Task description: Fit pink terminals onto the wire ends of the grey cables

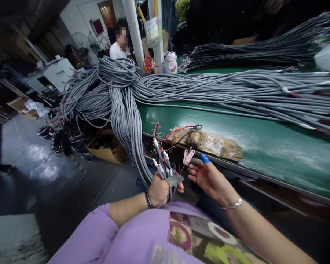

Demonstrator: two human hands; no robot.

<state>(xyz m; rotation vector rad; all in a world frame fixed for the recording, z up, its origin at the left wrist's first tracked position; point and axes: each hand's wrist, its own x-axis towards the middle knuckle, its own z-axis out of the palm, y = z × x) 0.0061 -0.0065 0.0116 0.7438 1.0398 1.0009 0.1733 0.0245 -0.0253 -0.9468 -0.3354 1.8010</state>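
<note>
Grey cable ends (162, 165) w/ stripped coloured wires, upright; pink clip (187, 156) just beside.

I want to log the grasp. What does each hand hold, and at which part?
The left hand grips a bunch of grey cables just below their stripped ends. The right hand pinches a small pink clip by its lower end with its fingers.
</note>
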